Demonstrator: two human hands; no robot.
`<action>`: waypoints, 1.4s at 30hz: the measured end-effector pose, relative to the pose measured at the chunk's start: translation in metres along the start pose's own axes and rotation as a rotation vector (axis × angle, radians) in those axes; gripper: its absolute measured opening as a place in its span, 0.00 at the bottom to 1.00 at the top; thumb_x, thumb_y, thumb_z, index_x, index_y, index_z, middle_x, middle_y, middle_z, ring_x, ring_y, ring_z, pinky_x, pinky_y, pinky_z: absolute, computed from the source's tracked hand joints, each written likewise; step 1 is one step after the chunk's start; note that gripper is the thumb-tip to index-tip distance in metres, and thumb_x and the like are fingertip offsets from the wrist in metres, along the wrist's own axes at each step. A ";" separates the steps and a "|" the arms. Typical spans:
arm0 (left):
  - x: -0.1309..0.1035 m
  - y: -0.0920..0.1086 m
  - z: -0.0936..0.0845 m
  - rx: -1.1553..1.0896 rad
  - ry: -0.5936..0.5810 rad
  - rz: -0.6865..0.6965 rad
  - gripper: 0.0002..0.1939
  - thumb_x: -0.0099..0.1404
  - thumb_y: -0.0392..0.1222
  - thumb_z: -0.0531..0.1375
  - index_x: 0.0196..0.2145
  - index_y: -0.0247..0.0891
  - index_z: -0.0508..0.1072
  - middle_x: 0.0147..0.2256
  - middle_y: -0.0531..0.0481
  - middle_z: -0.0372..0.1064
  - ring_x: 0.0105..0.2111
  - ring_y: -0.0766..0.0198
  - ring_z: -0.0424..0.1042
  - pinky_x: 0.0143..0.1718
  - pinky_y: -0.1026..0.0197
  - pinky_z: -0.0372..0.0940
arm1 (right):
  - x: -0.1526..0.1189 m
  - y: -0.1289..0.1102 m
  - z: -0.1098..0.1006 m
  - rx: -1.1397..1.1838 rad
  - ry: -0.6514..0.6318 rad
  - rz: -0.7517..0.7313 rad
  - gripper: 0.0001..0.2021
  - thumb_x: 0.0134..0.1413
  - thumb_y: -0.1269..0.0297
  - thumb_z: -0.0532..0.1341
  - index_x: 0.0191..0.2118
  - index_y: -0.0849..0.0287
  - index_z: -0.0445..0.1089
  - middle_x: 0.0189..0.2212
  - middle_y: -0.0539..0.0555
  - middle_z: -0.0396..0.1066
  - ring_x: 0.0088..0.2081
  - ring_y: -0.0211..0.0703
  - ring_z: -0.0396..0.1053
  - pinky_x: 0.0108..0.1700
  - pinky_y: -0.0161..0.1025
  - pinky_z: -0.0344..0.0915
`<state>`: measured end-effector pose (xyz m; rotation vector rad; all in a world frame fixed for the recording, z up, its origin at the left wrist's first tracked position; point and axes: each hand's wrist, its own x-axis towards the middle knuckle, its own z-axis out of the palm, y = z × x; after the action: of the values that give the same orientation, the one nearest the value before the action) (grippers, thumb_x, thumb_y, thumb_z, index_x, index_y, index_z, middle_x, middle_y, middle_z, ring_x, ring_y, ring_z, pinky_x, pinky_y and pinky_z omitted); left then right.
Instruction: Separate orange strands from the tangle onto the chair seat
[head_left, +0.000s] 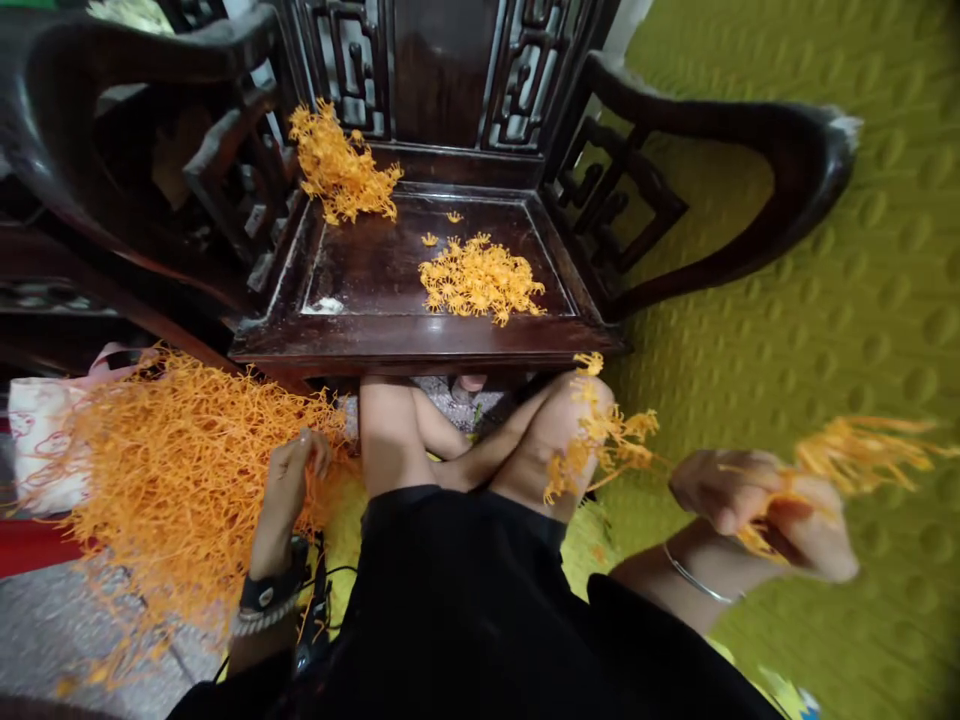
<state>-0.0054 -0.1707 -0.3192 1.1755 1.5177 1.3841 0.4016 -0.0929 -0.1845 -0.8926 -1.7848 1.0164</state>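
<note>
My right hand [765, 505] is closed on a bunch of orange plastic strands [862, 455], smeared by motion, off to the right. Clusters of orange branching pieces [607, 435] show in front of my right knee; whether they join the held bunch I cannot tell. My left hand [298, 465] has curled fingers at the right edge of a large heap of thin orange strands [180, 450]; what they hold, if anything, is hidden. On the dark wooden chair seat [367, 270] lie a pile of small claw-shaped orange pieces [484, 280] and a tangled orange clump [341, 170].
The chair's curved armrests [810, 150] reach out on both sides. A textured yellow-green padded surface [885, 300] rises at the right. A white bag [45, 440] with a pink handle stands beside the heap, above a red object [37, 547]. Loose strands lie on the speckled floor [67, 610].
</note>
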 end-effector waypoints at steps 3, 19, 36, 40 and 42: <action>-0.010 -0.009 0.003 -0.165 0.146 0.028 0.31 0.68 0.60 0.48 0.14 0.38 0.56 0.14 0.54 0.51 0.18 0.67 0.54 0.24 0.60 0.51 | 0.002 0.003 0.007 0.331 -0.274 -0.241 0.14 0.56 0.58 0.55 0.30 0.53 0.78 0.03 0.47 0.50 0.04 0.35 0.46 0.08 0.34 0.44; -0.055 -0.020 0.065 -0.293 0.076 -0.068 0.35 0.65 0.68 0.43 0.11 0.39 0.53 0.10 0.54 0.46 0.14 0.68 0.51 0.21 0.60 0.49 | -0.068 0.011 -0.011 0.406 -0.111 -0.278 0.17 0.59 0.56 0.55 0.26 0.55 0.76 0.03 0.47 0.50 0.04 0.33 0.46 0.07 0.33 0.43; -0.030 0.091 0.156 0.143 -0.172 0.448 0.22 0.65 0.61 0.53 0.38 0.38 0.70 0.27 0.51 0.67 0.25 0.66 0.64 0.27 0.63 0.57 | -0.003 0.011 0.075 0.077 -0.517 0.168 0.19 0.64 0.58 0.54 0.22 0.59 0.59 0.18 0.47 0.58 0.23 0.34 0.55 0.27 0.34 0.54; -0.005 0.079 0.164 0.373 0.056 0.586 0.23 0.69 0.45 0.52 0.16 0.37 0.60 0.15 0.55 0.56 0.17 0.70 0.56 0.24 0.63 0.53 | 0.001 0.021 0.076 0.036 -0.497 0.199 0.20 0.65 0.57 0.53 0.22 0.60 0.60 0.20 0.47 0.58 0.25 0.34 0.56 0.29 0.34 0.53; 0.011 0.076 0.156 0.382 0.226 0.584 0.26 0.70 0.47 0.50 0.15 0.39 0.57 0.14 0.55 0.53 0.16 0.69 0.53 0.22 0.63 0.53 | 0.000 0.023 0.076 0.039 -0.514 0.234 0.20 0.65 0.55 0.53 0.23 0.60 0.58 0.20 0.46 0.55 0.24 0.33 0.53 0.28 0.34 0.51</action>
<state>0.1498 -0.1149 -0.2638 1.8600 1.7270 1.6883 0.3353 -0.1043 -0.2266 -0.8828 -2.1006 1.5334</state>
